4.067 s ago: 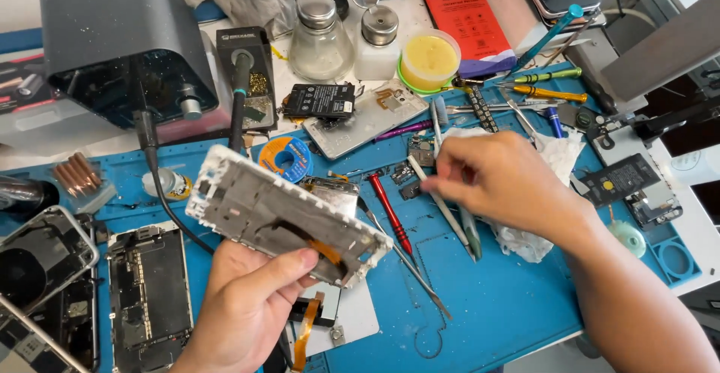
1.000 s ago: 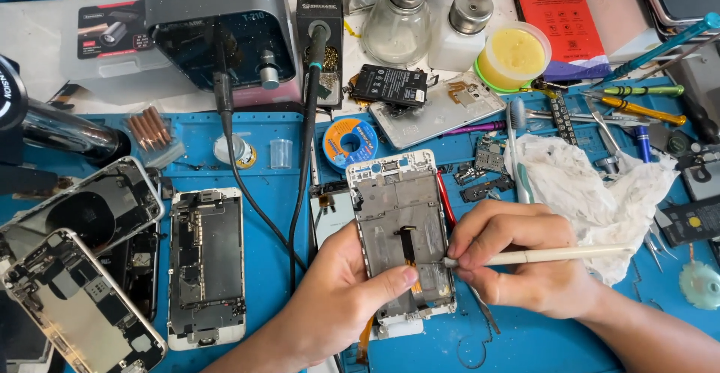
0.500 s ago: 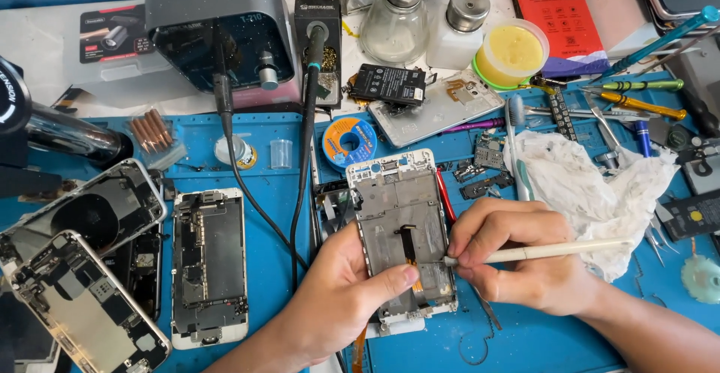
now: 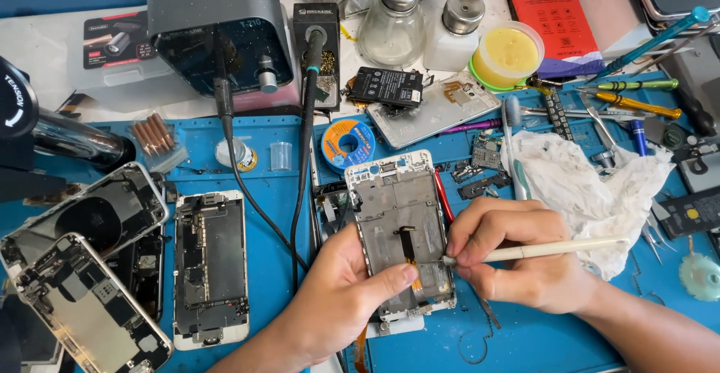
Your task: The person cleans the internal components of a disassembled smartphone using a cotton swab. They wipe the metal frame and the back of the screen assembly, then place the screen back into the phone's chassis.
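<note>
On the blue desk (image 4: 285, 215), the left hand (image 4: 341, 302) keeps a closed grip on a flat, rectangular metal phone frame (image 4: 401, 230), thumb on its face, while the right hand (image 4: 517, 257) pinches a slim cream stylus (image 4: 540, 251), tip touching the frame, beside a crumpled white cloth (image 4: 585, 185).

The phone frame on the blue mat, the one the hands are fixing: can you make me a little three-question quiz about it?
1. True or false: the right hand holds a thin cream-coloured stick tool whose tip touches the white-edged grey metal phone frame.
2. Which hand presses a thumb on the frame's lower part? A) left hand B) right hand
3. Fill in: just right of the right hand lies a crumpled white ____.

Key: 1 true; 2 A; 3 cloth.
</note>
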